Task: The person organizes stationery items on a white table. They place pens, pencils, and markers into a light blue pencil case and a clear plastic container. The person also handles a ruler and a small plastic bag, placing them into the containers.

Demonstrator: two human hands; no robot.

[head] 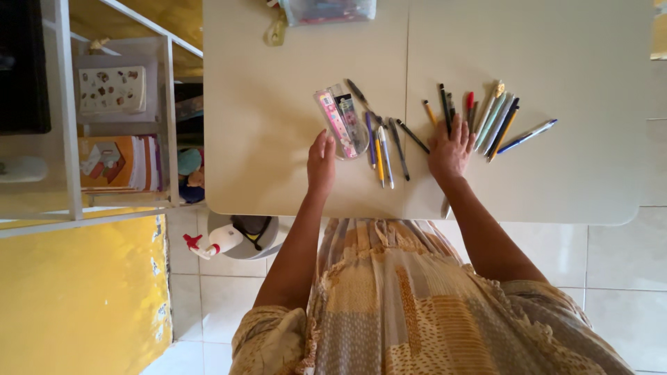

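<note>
Head view, looking down on a cream table (556, 180) whose near edge crosses the middle of the frame. The left hand (321, 163) lies flat on the tabletop left of centre, fingers together and extended, holding nothing; its fingertips touch or nearly touch the lower end of a pink ruler (335, 121) that lies with a clear protractor (352, 128) just above the hand. The right hand (450, 151) rests palm down right of centre, fingers slightly spread and empty, its fingertips on the lower ends of a row of pens and pencils (486, 114) fanned upward and to the right; this row includes dark, red-capped, pale green and orange barrels. A blue pen (528, 136) lies apart at the right end of the row, angled toward the right edge. Between the two hands a second group of pens (383, 147), blue, yellow and black, lies side by side at centre. A small short pencil (429, 111) lies between the groups.

At the top centre edge, a clear pencil pouch (330, 10) sits partly out of frame. At upper left stands a white shelf unit (69, 139) holding books (118, 163). Below the table's left corner, on the tiled floor (625, 278), a white spray bottle with red nozzle (212, 242) rests in a round bin.
</note>
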